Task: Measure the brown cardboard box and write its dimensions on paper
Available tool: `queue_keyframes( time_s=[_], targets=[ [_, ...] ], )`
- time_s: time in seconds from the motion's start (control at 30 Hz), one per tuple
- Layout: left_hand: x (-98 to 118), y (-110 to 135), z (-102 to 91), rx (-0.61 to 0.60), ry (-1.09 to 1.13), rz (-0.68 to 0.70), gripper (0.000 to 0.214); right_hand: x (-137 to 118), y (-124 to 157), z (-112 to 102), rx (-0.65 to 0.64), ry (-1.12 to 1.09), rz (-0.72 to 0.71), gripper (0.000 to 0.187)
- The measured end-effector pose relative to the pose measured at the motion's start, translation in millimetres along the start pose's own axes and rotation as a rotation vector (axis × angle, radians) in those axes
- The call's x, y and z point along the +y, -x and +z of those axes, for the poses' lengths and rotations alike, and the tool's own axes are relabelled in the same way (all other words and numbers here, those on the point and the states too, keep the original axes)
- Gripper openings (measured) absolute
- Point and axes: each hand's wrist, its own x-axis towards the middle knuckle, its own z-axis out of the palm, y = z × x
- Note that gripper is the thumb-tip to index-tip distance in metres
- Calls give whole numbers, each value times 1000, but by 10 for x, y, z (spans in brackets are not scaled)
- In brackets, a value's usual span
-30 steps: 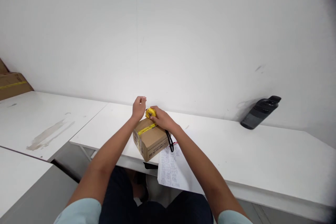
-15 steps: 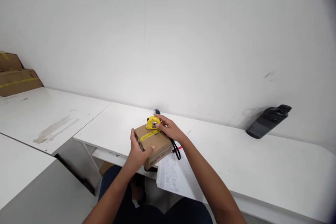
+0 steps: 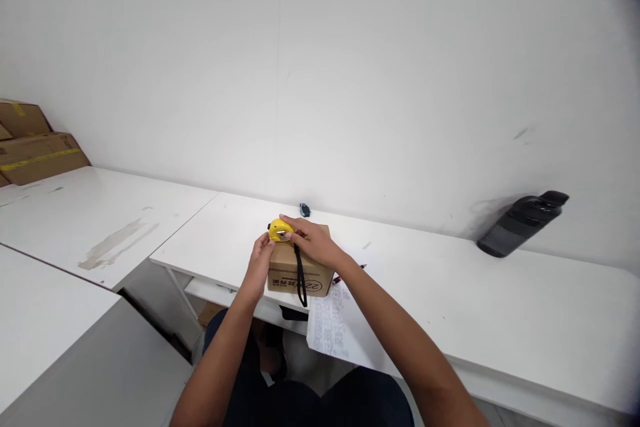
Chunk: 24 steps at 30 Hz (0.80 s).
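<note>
A yellow tape measure (image 3: 281, 230) with a black wrist strap (image 3: 301, 277) is over the top of a small brown cardboard box (image 3: 300, 280). My right hand (image 3: 315, 241) grips the tape measure from the right, its fingers over the top and thumb in front. At the lower left end of the tape measure, the fingers and thumb of my left hand (image 3: 259, 267) are pinched together, beside the box's left edge. Whatever part lies between those fingertips is hidden. The box rests near the table's front edge, printed side facing me, and the strap hangs down over that side.
Right of the box, a handwritten sheet (image 3: 333, 330) overhangs the table edge, with a pen (image 3: 337, 279) above it. A small dark object (image 3: 305, 210) lies near the wall. A black bottle (image 3: 523, 223) stands at right. Cartons (image 3: 45, 157) are stacked far left on the white table (image 3: 450, 307).
The box has gone from tilted in my left hand to sitting on the table. My left hand has left it for the tape measure's end. The tape measure has shifted slightly left.
</note>
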Motion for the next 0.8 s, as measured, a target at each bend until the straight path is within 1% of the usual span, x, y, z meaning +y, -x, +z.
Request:
queue_keyframes(
  time_s=[0.07, 0.2, 0.3, 0.4, 0.53, 0.8],
  targets=[
    [-27, 9, 8, -32, 6, 30, 48, -23, -40, 22, -39, 10, -31, 49],
    [-115, 64, 5, 29, -133, 93, 56, -67, -58, -1, -62, 46, -14, 48],
    [-171, 122, 35, 44, -189, 110, 56, -111, -36, -33, -77, 69, 27, 48],
    [-210, 167, 89, 63, -167, 140, 56, -162, 2, -58, -84, 98, 44, 48],
    [-234, 188, 128, 81, -139, 158, 61, -162, 75, -101, -54, 165, 64, 48],
    [-197, 189, 86, 53, -259, 238, 46, -42, 139, -166, -37, 172, 48, 48]
  ],
)
